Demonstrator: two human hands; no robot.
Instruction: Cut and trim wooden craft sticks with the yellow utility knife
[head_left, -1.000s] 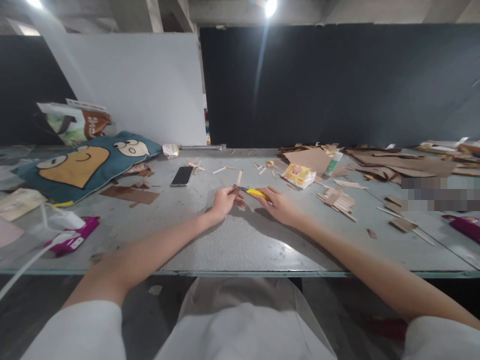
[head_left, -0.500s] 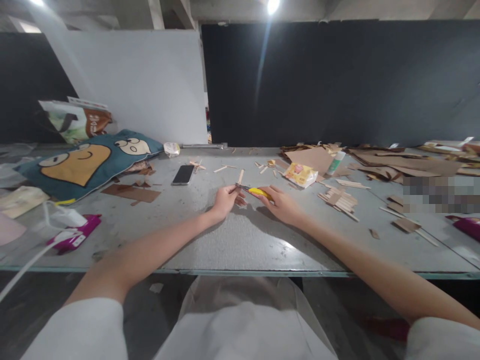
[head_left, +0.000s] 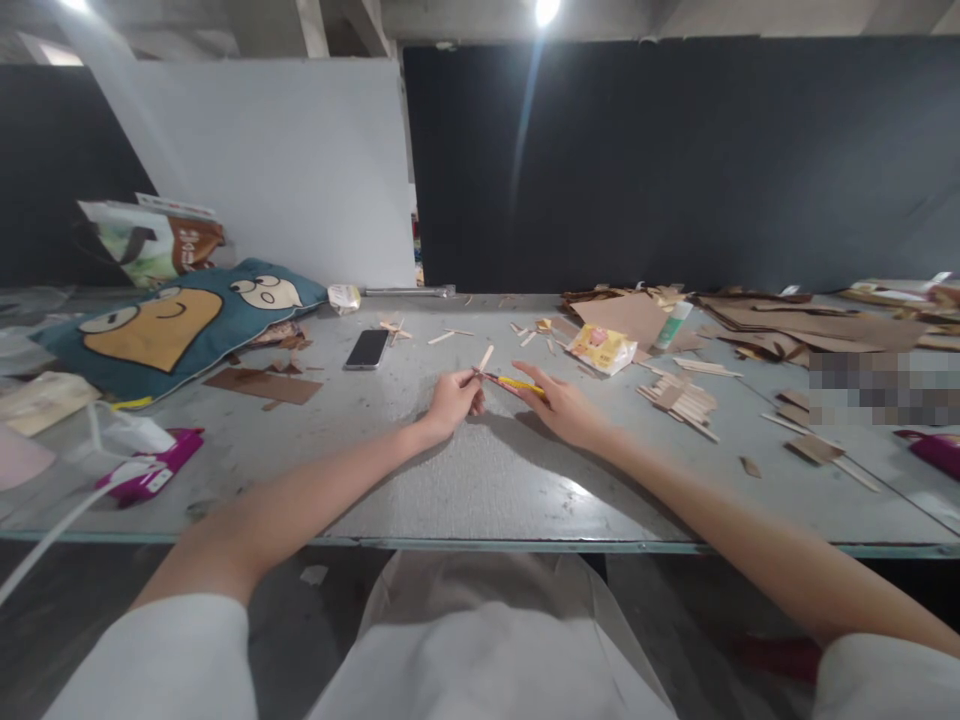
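My left hand (head_left: 453, 402) is closed with its fingertips pinching a short wooden stick (head_left: 487, 356), which points up and away from me. In my right hand (head_left: 559, 405) lies what looks like a yellow utility knife (head_left: 519, 384), its thin dark tip reaching to the stick at my left fingertips. The right index finger is raised off the handle, while the thumb and other fingers hold it. Where the tip meets the stick is too small to make out fully. Both hands are just above the grey table (head_left: 450, 490).
A phone (head_left: 367, 349) and loose sticks (head_left: 450, 336) lie beyond my hands. On the right are a snack packet (head_left: 601, 348), a glue stick (head_left: 673, 326), a stick bundle (head_left: 679, 402) and cardboard (head_left: 810, 328). A pillow (head_left: 180, 325) and purple power strip (head_left: 161, 468) sit left.
The stick has tilted slightly to the right. The knife has turned in my right hand, and my right index finger has lifted away from it. My left fingers have drawn in more tightly.
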